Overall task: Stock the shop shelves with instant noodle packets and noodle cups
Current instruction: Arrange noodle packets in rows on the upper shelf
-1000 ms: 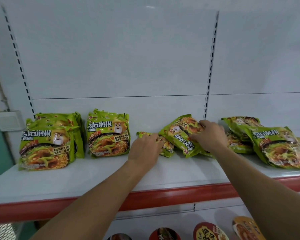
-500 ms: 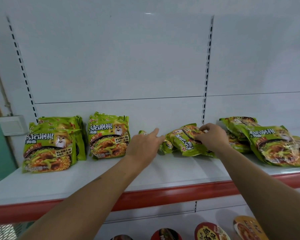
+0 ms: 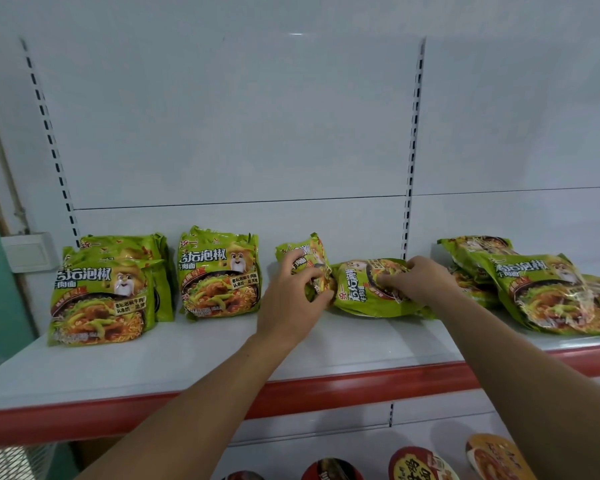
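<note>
Green instant noodle packets lie along a white shelf with a red front edge. My left hand grips a small green packet that stands upright against the back panel. My right hand holds a second green packet lying tilted on its side just right of the first. Upright packets stand at the left: a stack and another stack beside it. A loose pile of packets lies at the right.
Below the shelf, lids of several noodle cups show: red ones and an orange one. A slotted upright divides the white back panel. A white switch box sits on the wall at left.
My left hand went from an outstretched finger to gripping the small packet, which now stands upright. My right hand has laid its packet lower and flatter on the shelf.
</note>
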